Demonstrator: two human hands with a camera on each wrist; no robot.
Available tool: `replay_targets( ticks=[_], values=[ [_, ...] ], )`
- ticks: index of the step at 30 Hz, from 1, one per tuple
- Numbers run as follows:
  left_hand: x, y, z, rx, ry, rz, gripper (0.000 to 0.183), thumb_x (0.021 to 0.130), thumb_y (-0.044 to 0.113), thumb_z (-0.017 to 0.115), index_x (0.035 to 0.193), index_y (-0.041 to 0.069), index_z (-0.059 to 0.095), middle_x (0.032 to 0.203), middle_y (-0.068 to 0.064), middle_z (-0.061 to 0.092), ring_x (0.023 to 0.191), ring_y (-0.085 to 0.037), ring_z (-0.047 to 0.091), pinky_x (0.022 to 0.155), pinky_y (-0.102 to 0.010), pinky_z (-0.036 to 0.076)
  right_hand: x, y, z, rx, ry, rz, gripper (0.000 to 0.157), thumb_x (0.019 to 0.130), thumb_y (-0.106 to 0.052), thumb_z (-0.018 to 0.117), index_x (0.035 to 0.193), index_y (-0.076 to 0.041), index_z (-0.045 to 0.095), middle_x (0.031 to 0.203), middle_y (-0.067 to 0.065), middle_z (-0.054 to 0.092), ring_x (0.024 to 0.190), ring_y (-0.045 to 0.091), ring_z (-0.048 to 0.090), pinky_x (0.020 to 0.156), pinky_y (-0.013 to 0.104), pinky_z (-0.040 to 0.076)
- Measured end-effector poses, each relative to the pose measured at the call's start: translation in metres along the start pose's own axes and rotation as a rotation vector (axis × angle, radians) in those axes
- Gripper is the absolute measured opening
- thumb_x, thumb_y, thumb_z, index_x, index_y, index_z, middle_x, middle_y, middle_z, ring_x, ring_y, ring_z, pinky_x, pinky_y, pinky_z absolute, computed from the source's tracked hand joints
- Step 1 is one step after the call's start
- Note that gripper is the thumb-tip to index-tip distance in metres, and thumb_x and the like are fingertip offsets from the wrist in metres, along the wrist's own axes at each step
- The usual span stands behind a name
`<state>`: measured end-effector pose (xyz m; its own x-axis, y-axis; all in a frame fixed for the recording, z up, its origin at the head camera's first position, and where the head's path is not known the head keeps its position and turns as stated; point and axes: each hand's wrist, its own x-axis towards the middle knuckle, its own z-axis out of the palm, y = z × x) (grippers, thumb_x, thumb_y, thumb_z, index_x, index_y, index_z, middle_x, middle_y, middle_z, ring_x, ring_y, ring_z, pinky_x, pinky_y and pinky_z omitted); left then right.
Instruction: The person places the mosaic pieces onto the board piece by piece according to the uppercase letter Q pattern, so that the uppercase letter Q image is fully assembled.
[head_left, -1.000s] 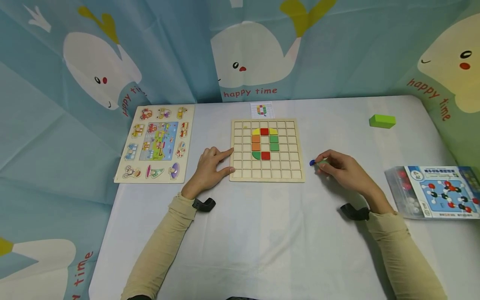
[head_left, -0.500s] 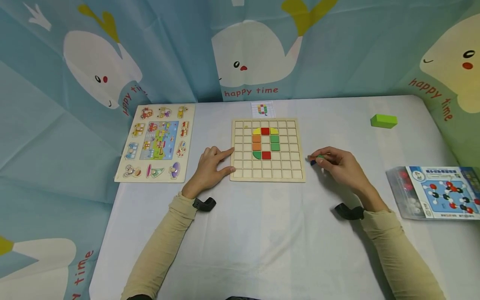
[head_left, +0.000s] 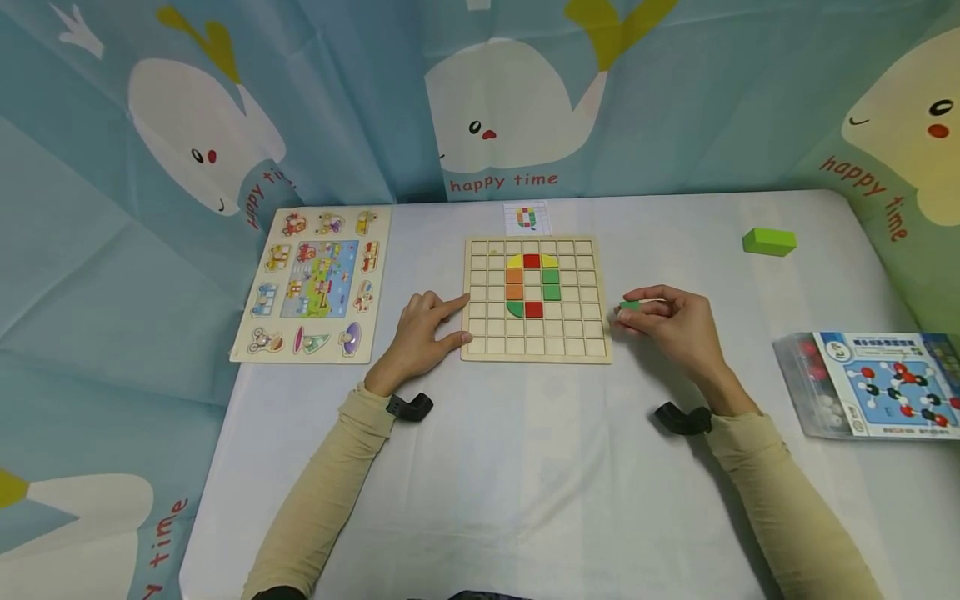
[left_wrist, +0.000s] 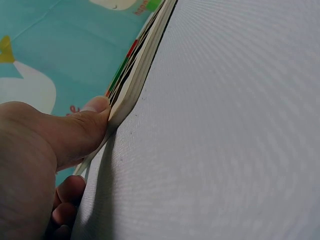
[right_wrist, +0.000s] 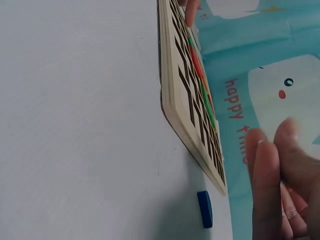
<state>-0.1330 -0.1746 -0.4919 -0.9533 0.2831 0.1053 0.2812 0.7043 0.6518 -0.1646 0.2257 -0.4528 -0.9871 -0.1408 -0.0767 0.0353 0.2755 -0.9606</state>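
A wooden grid board (head_left: 495, 350) lies mid-table with red, yellow, orange and green tiles (head_left: 551, 292) set in a ring. My left hand (head_left: 420, 337) touches its left edge with thumb and forefinger spread; in the left wrist view the thumb (left_wrist: 82, 127) rests against the board's side. Just off the board's right edge, my right hand (head_left: 678, 325) pinches a small green block (head_left: 630, 306) between thumb and fingers. In the right wrist view a blue block (right_wrist: 205, 209) lies on the table close to the board; in the head view it is hidden by the hand.
A small printed pattern card (head_left: 527, 218) lies behind the board. To the left is a wooden vehicle puzzle (head_left: 247, 342). At right are a light green block (head_left: 768, 242) and a clear plastic box (head_left: 795, 375) with a molecule picture. A whale-print curtain (head_left: 337, 100) stands behind.
My right hand has moved slightly left and away from me, nearer the board. It now covers the blue block in the head view. The left hand has stayed in place.
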Motion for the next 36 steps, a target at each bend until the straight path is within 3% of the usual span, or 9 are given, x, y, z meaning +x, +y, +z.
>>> replay_targets(
  ticks=[7,13,18,23,29,36],
  values=[
    [0.002,0.0,-0.001,-0.003,-0.003,0.004,0.066,0.096,0.032,0.08,0.155,0.013,0.056,0.097,-0.008,0.048,0.092,-0.024,0.036,0.086,-0.038,0.027,0.009,0.001,0.008,0.033,-0.06,-0.064,0.034,0.091,-0.002,0.083,0.117,0.015,0.069,0.082,0.0,0.08,0.07,0.01,0.077,0.067,0.025,0.062],
    [0.002,0.0,0.0,-0.002,-0.005,0.005,0.066,0.096,0.032,0.08,0.155,0.012,0.057,0.097,-0.007,0.048,0.092,-0.023,0.036,0.086,-0.037,0.027,0.016,-0.001,0.015,-0.009,-0.115,-0.075,0.036,0.091,-0.005,0.084,0.12,0.012,0.071,0.09,0.007,0.081,0.075,0.013,0.079,0.071,0.028,0.063],
    [0.002,0.0,0.0,-0.006,-0.018,-0.009,0.066,0.097,0.032,0.079,0.156,0.014,0.056,0.097,-0.008,0.047,0.092,-0.023,0.036,0.086,-0.037,0.026,0.02,-0.005,0.022,-0.149,-0.128,-0.089,0.037,0.09,-0.009,0.086,0.121,0.006,0.074,0.092,0.002,0.08,0.078,0.003,0.077,0.07,0.02,0.06],
    [0.001,0.001,-0.001,-0.001,-0.008,-0.01,0.067,0.096,0.032,0.081,0.155,0.013,0.056,0.097,-0.008,0.048,0.092,-0.023,0.036,0.086,-0.038,0.027,0.025,-0.009,0.033,-0.285,-0.12,-0.137,0.033,0.088,-0.013,0.089,0.116,-0.001,0.079,0.099,0.015,0.08,0.077,-0.002,0.072,0.069,0.015,0.055],
    [0.0,0.002,-0.001,-0.004,-0.014,-0.016,0.067,0.096,0.032,0.08,0.155,0.014,0.056,0.097,-0.008,0.047,0.093,-0.023,0.036,0.086,-0.038,0.027,0.033,-0.012,0.047,-0.377,-0.149,-0.251,0.026,0.088,-0.011,0.088,0.11,0.0,0.08,0.097,0.017,0.079,0.077,0.004,0.07,0.068,0.014,0.053],
    [0.0,0.0,0.0,0.007,-0.011,-0.011,0.066,0.096,0.032,0.08,0.155,0.013,0.056,0.096,-0.007,0.047,0.092,-0.024,0.037,0.086,-0.037,0.027,0.039,-0.014,0.056,-0.432,-0.165,-0.284,0.025,0.085,-0.01,0.09,0.106,0.0,0.08,0.092,0.014,0.078,0.076,0.017,0.069,0.066,0.016,0.05]
  ],
)
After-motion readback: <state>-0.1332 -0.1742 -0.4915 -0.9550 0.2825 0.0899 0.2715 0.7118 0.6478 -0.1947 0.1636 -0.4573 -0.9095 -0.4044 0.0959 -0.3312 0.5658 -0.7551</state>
